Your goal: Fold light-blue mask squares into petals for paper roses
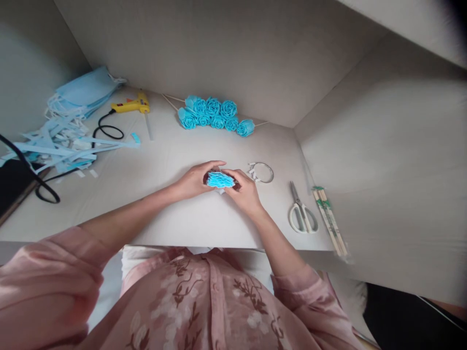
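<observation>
1. Fingers: the left hand (195,179) and the right hand (246,191) are clamped on opposite ends of a blue pleated stack (221,180); one left finger extends above its far side.
2. Stack: it lies between the two sets of fingers, its layered edges facing the viewer; whether it touches the table (168,218) cannot be told.
3. Just beyond the right hand: a ring (272,171) with white tags lies flat on the pale table.
4. Farther right: scissors (299,205) with white handles, blades together and pointing toward the back wall (226,53); beside them, a packet of sticks (330,221) runs along the right wall (383,170).
5. Beyond the hands: blue flowers (212,114) cluster near the back wall, most stems pointing left; one at the right end has its stem pointing right.
6. Far left: a yellow glue gun (135,104) with a looped black cord (98,129), a pile of masks (85,90) and a tangle of strips (58,148).
7. Edges: the table's front edge runs just before the pink shirt (204,306), and the packet's near end reaches it.
8. Room: tabletop stretches between stack and flowers, and leftward to the strips; the ring is the nearest neighbour.
</observation>
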`<state>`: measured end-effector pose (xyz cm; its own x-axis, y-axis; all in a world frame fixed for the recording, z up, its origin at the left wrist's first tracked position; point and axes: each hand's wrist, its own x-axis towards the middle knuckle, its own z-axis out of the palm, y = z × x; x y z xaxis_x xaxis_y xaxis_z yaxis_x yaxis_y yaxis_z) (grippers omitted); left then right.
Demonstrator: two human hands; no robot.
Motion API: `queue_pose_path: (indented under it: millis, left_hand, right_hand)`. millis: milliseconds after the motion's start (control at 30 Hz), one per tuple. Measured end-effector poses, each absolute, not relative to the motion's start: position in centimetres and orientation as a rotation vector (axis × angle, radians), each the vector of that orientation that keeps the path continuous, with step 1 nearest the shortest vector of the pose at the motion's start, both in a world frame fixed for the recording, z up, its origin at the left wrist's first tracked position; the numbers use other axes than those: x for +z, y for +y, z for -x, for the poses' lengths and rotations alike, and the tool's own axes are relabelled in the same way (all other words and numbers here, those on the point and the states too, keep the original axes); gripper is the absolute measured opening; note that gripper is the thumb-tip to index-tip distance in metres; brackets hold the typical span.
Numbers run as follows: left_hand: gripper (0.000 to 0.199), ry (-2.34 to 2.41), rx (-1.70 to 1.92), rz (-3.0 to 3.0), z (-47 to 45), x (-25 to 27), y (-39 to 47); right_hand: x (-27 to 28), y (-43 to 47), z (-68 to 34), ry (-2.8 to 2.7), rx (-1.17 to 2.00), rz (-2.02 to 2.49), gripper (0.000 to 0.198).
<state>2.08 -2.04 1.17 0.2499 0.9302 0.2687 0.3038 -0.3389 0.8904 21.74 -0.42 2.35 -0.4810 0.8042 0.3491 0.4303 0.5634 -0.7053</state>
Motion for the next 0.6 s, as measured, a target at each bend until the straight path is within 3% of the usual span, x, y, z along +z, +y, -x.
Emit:
queue_pose_path:
  millis: [267,600]
  left_hand:
    - [0.016,1.217,1.143,-1.686,-2.17,1.92,-2.25]
    - [0.018,1.210,1.247,-1.645,-2.05,1.60,-1.85]
  right_hand:
    - [2.41,-0.57,-21.64,-2.004,0.799,1.078,0.029]
    - [2.04,0.04,-21.99,-2.029,0.717,1.067,0.013]
